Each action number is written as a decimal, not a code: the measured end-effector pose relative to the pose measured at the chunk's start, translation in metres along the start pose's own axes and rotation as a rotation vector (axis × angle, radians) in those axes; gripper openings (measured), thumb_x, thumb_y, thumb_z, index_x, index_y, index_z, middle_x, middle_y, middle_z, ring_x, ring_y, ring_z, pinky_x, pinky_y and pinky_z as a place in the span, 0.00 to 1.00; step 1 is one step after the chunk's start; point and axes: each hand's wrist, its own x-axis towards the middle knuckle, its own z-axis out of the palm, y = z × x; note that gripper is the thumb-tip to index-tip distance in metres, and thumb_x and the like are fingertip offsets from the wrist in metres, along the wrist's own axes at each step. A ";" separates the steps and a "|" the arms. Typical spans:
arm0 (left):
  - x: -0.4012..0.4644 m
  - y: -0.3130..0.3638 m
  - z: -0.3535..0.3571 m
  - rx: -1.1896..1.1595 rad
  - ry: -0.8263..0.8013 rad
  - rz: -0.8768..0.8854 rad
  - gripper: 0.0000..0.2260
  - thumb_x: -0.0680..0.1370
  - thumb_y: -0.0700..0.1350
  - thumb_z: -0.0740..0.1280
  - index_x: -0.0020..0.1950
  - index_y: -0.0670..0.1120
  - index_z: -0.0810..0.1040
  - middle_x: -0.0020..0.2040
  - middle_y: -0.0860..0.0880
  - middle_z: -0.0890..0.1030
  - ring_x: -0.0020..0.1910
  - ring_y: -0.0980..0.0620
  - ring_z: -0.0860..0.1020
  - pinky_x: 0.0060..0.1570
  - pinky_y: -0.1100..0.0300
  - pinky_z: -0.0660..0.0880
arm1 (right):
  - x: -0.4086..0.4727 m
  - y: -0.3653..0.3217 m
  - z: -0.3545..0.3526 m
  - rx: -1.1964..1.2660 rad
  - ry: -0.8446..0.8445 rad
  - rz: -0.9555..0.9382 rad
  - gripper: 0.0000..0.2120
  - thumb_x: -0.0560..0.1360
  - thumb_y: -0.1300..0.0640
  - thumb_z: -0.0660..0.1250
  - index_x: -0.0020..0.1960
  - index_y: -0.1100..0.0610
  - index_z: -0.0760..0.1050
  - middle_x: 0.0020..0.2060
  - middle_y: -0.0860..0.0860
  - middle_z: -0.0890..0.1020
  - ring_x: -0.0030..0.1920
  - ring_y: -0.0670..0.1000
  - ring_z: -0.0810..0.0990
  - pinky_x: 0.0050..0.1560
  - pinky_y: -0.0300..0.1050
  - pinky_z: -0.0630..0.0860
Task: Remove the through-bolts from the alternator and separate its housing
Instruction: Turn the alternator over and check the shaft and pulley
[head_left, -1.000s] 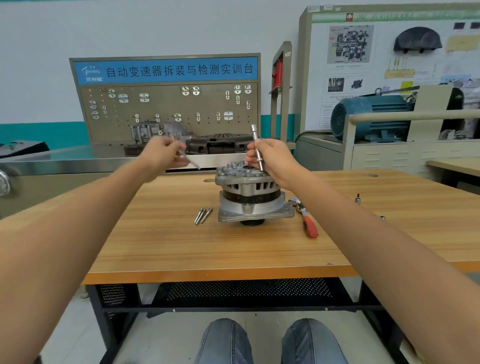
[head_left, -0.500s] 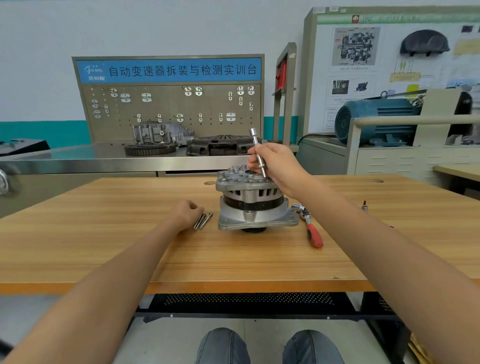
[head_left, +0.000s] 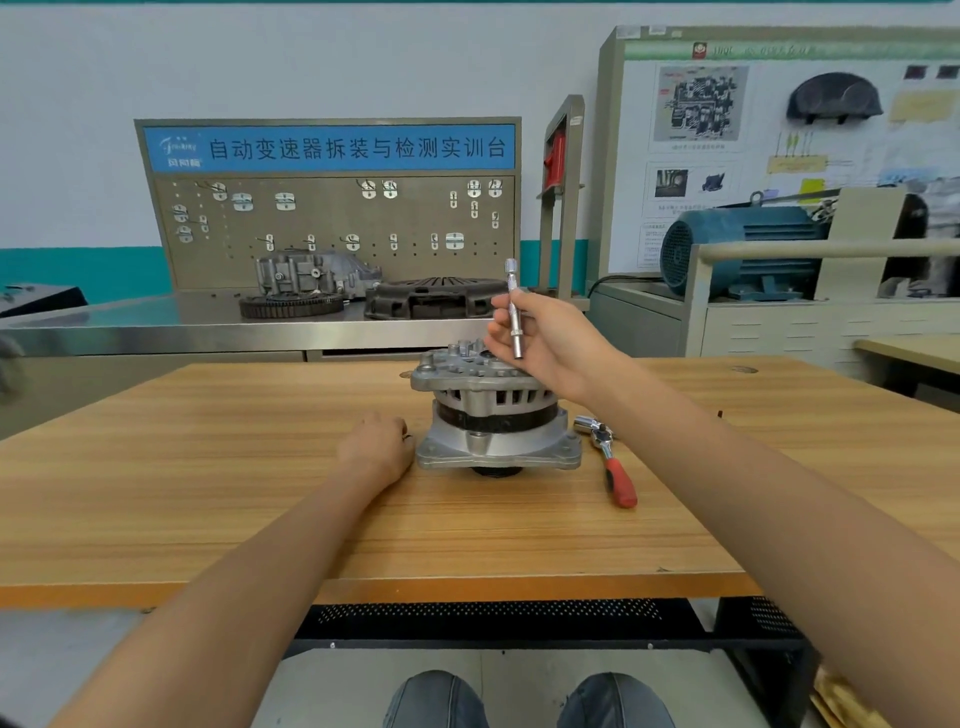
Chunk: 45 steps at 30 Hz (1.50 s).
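The silver alternator (head_left: 496, 421) stands upright on its pulley end in the middle of the wooden table (head_left: 208, 493). Just above its top cover, my right hand (head_left: 553, 345) pinches a slim metal socket extension bar (head_left: 514, 317), which is held almost upright. My left hand (head_left: 376, 452) rests knuckles-up on the table, against the left corner of the alternator's base flange. Its fingers curl down out of sight. It covers the spot where the loose through-bolts lay; only a small dark tip (head_left: 408, 438) shows beside it.
A red-handled ratchet (head_left: 613, 470) lies on the table right of the alternator. A steel bench behind holds a gear ring (head_left: 291, 306), a clutch cover (head_left: 431, 299) and a tool board. A blue motor (head_left: 743, 249) stands at back right. My knees are under the table's front edge.
My left hand came down from beside the alternator's top with a bolt to the bolts on the table and now covers them. My right hand lifted the extension bar slightly off the top.
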 end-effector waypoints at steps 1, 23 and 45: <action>0.000 -0.001 0.001 0.009 0.007 0.003 0.17 0.82 0.50 0.57 0.69 0.47 0.71 0.65 0.43 0.71 0.63 0.44 0.71 0.55 0.50 0.73 | -0.001 -0.002 0.000 0.020 -0.004 0.029 0.10 0.82 0.59 0.56 0.48 0.61 0.74 0.32 0.52 0.75 0.33 0.47 0.75 0.37 0.41 0.79; -0.033 0.089 -0.153 0.289 0.386 0.914 0.20 0.81 0.40 0.58 0.73 0.42 0.64 0.63 0.43 0.73 0.61 0.47 0.70 0.62 0.57 0.64 | -0.005 -0.022 -0.010 -1.041 -0.020 -0.078 0.12 0.82 0.56 0.52 0.43 0.53 0.70 0.29 0.48 0.68 0.23 0.44 0.62 0.19 0.34 0.59; -0.040 0.072 -0.158 -0.144 0.214 0.797 0.13 0.80 0.44 0.64 0.63 0.44 0.78 0.55 0.46 0.82 0.51 0.53 0.79 0.50 0.66 0.71 | -0.003 -0.031 -0.054 -0.861 -0.079 0.111 0.10 0.81 0.55 0.51 0.48 0.57 0.68 0.26 0.47 0.66 0.23 0.45 0.59 0.21 0.36 0.56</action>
